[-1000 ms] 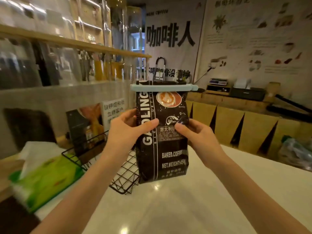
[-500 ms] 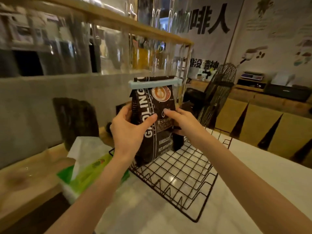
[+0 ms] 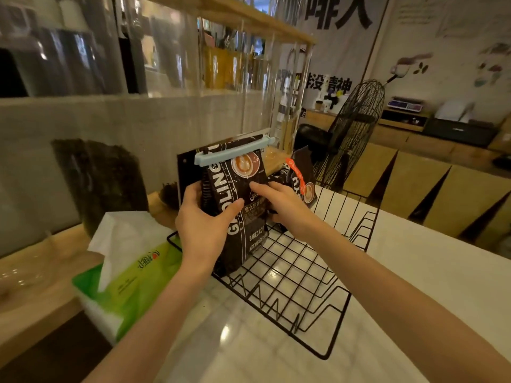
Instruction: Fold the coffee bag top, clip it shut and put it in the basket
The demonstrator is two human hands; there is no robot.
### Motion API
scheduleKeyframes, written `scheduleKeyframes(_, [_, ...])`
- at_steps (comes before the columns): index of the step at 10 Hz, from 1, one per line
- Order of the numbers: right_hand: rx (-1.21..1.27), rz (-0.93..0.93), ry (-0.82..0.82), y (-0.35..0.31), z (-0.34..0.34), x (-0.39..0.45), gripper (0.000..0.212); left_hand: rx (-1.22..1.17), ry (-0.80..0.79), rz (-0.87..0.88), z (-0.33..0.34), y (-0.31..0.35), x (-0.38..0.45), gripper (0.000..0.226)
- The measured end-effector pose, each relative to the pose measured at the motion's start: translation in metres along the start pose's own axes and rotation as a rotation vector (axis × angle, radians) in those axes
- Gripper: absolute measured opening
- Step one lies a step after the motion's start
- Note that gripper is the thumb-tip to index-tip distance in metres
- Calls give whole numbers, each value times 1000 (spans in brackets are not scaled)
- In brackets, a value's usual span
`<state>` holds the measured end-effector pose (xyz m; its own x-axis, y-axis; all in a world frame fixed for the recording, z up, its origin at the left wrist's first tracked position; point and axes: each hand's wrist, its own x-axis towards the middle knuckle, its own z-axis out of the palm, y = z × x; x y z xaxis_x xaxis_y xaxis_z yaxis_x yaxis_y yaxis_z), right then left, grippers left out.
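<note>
A black coffee bag (image 3: 235, 186) with white lettering stands upright at the left end of the black wire basket (image 3: 340, 322). Its folded top is held by a pale blue clip (image 3: 232, 153). My left hand (image 3: 206, 225) grips the bag's left side, thumb across the front. My right hand (image 3: 282, 205) holds its right side, fingers on the front. The bag's bottom is low in the basket, partly hidden by my left hand; I cannot tell whether it rests on the wire floor.
A second black coffee bag (image 3: 300, 178) with an orange clip lies in the basket's far end. A green tissue pack (image 3: 130, 280) sits left of the basket on the white counter (image 3: 249, 355). A clear screen (image 3: 166, 51) rises behind; a black fan (image 3: 356, 125) stands beyond.
Both hands have carried the clipped bag from above the counter leftward and down into the basket. My view has turned left and down, bringing the whole basket into sight.
</note>
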<state>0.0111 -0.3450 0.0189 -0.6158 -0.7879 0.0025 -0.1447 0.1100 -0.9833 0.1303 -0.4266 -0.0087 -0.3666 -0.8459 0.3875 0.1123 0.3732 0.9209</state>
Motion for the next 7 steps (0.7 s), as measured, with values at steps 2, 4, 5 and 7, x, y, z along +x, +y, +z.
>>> scheduleKeyframes(2, [-16,-4,-16,3,1,1,15,26,-111,4,-6,-4,-2,70])
scheduleKeyframes(4, [0,11,-9,0,2,1,34,89,-135,13,-10,1,-6,86])
scheduleKeyframes(5, [-44,-42,51,4,3,0,48,164,-97,21,-11,11,-11,101])
scheduleKeyframes(7, [-124,-232,228,-6,-5,-23,52,323,125,501,-8,49,-36,84])
